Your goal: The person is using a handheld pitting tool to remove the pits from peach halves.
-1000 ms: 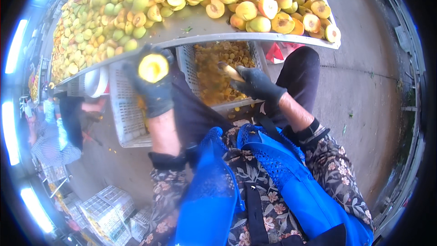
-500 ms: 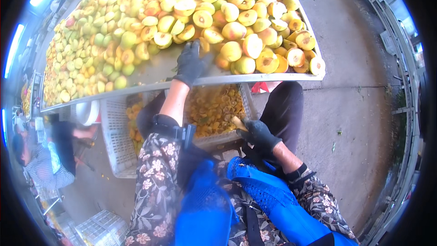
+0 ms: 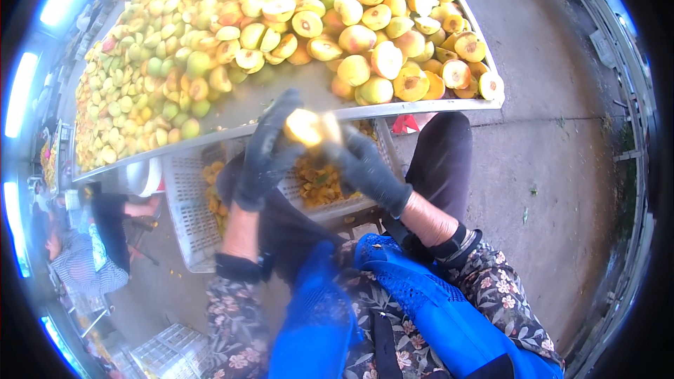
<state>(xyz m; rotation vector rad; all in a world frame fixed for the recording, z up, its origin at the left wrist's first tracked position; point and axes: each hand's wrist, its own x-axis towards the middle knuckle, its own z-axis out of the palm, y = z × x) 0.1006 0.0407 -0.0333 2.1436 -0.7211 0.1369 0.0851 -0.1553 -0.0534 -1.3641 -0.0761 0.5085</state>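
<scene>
My left hand (image 3: 265,156) in a dark glove is closed round a cut yellow peach half (image 3: 303,126), lifted over the front edge of the sloping metal tray (image 3: 232,132). My right hand (image 3: 368,172), also gloved, grips a light-handled tool (image 3: 331,128) against the fruit; its tip is blurred. Beyond both hands the tray carries many peach halves (image 3: 354,70). Below them sit white plastic crates (image 3: 184,203) holding yellow scraps (image 3: 316,186), partly hidden behind my hands.
My dark-trousered knees flank the crates. A seated co-worker in a striped top (image 3: 95,274) is at the left, near a white bucket (image 3: 140,177). Another white crate (image 3: 165,351) lies at lower left. A red object (image 3: 405,124) is under the tray's right part; concrete floor extends rightward.
My left hand has come down from among the tray's peaches with a half in it. My right hand has risen with the tool to meet that fruit.
</scene>
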